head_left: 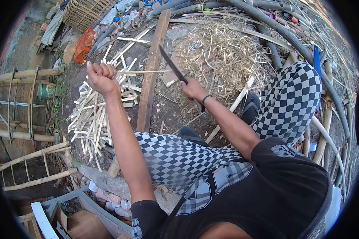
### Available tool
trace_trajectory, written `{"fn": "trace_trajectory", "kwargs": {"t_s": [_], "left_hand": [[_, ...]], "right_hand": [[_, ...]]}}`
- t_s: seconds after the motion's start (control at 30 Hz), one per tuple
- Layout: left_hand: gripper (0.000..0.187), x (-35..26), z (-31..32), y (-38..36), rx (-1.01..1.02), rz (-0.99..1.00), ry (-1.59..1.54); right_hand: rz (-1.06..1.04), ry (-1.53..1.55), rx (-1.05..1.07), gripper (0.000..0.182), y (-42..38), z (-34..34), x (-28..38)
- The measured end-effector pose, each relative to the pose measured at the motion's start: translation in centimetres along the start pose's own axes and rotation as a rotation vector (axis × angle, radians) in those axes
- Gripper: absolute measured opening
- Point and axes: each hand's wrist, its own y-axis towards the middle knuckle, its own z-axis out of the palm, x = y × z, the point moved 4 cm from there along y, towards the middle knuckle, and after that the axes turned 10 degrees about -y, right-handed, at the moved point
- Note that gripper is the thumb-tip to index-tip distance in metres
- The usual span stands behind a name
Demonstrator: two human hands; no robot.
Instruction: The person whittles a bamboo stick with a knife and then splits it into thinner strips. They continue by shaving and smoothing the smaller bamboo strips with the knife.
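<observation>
My left hand is closed in a fist over the pile of split sticks, gripping one end of a thin bamboo strip. The strip runs level to the right, across a wooden plank, and its far end meets the blade in this view. My right hand is wrapped round the handle of a long dark machete, whose blade slants up and left with the tip over the plank. Below my left hand lies a loose heap of pale bamboo sticks.
Curly bamboo shavings cover the ground beyond my right hand. Long bamboo poles curve along the top and right. An orange crate and a woven basket stand at upper left. My sandalled foot is right of the machete.
</observation>
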Motion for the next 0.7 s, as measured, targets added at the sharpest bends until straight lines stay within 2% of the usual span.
{"fn": "trace_trajectory", "kwargs": {"t_s": [0.07,0.13,0.23,0.43,0.6,0.67,0.7], "left_hand": [[0.049,-0.1,-0.2,0.1,-0.154,0.066,0.094],[0.051,0.1,-0.1,-0.2,-0.180,0.113,0.113],[0.053,-0.3,0.1,-1.0,-0.294,0.236,0.240],[0.053,-0.2,0.0,-1.9,-0.479,0.299,0.301],[0.050,-0.3,0.2,-1.6,-0.480,0.249,0.269],[0.050,-0.4,0.3,-1.4,-0.492,0.264,0.271],[0.050,-0.3,-0.1,-1.3,-0.493,0.266,0.273]], "right_hand": [[-0.253,-0.083,-0.080,0.033,-2.0,-0.6,5.1],[-0.491,-0.088,-0.156,0.030,-4.0,0.1,8.9],[-0.504,-0.150,-0.103,0.030,-6.0,0.3,11.1],[-0.268,-0.225,-0.174,0.029,-2.2,3.7,4.6],[-0.292,-0.259,-0.113,0.031,-3.6,2.2,8.5],[-0.424,-0.243,-0.116,0.030,-4.1,2.1,9.6],[-0.426,-0.243,-0.115,0.030,-2.9,2.6,8.2]]}}
